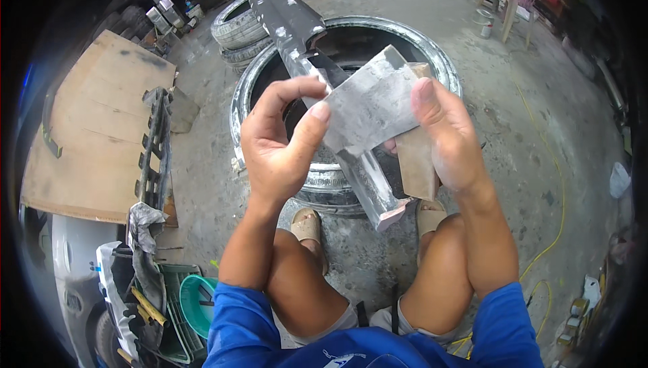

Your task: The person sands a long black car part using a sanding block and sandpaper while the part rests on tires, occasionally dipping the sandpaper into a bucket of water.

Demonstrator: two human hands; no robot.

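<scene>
A worn grey sheet of sandpaper (374, 101), dusted white, is held up in front of me between my hands. My left hand (280, 135) has its thumb and forefinger closed at the sheet's left corner; the forefinger is slightly blurred. On the other side, my right hand (452, 132) grips the sheet with the thumb on top, its other fingers mostly hidden behind. A tan flat piece (417, 162) hangs below that hand, partly covered by the sandpaper. Under both hands, a long dark car trim panel (290, 27) with whitish patches lies across a large tyre (246, 91).
Two stacked tyres (239, 34) stand behind the large one. To the left are a big cardboard sheet (101, 118), a green basin (196, 304) and a crate (177, 327). A yellow cord (561, 196) runs along the floor at right; a wooden chair (516, 3) stands far right.
</scene>
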